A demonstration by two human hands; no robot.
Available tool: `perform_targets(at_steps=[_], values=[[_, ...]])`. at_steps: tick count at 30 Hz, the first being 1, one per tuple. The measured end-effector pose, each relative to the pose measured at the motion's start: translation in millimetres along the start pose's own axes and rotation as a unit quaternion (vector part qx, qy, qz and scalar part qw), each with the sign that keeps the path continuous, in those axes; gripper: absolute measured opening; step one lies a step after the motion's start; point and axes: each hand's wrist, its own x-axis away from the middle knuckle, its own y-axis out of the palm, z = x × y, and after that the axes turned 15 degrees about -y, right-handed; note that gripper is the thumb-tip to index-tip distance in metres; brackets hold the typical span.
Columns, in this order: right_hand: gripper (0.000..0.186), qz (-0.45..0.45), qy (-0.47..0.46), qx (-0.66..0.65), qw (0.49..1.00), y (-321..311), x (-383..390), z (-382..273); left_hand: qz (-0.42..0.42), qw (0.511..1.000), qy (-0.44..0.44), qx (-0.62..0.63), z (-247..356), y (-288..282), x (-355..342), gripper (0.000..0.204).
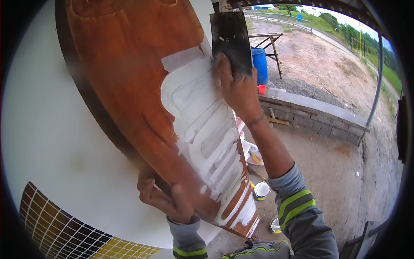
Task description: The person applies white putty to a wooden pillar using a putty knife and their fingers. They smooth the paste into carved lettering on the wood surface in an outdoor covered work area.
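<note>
Right hand (236,88) grips a dark flat metal trowel (230,36) against a reddish-brown wooden slab (129,64) streaked with white putty; left hand (166,200) clasps its lower edge, outdoors above a dirt floor (327,172).

Daylight falls on an open dirt yard (327,64) beyond a low grey block wall (315,114), with a blue barrel (260,64), a wooden trestle (271,43), a fence (280,18) and green trees (345,28) behind, a white wall (51,129) at left and brown-yellow tiles (64,233) below it.
</note>
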Motion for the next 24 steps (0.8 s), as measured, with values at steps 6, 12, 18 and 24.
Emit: perform_targets(at_steps=[6,12,18,24], values=[[0.015,-0.054,0.003,0.022,0.998,-5,-17,-3,0.006,1.000,-0.003,0.030,2,2,0,0.050],[0.035,-0.026,0.160,-0.044,0.986,-22,-8,-21,0.009,1.000,0.006,0.023,3,3,-1,0.050],[0.039,-0.038,0.088,-0.050,0.994,-28,6,-7,0.022,1.000,0.010,0.009,0,4,2,0.052],[0.038,-0.047,0.244,-0.157,0.956,-41,15,3,0.037,0.998,0.032,-0.042,6,5,2,0.048]])
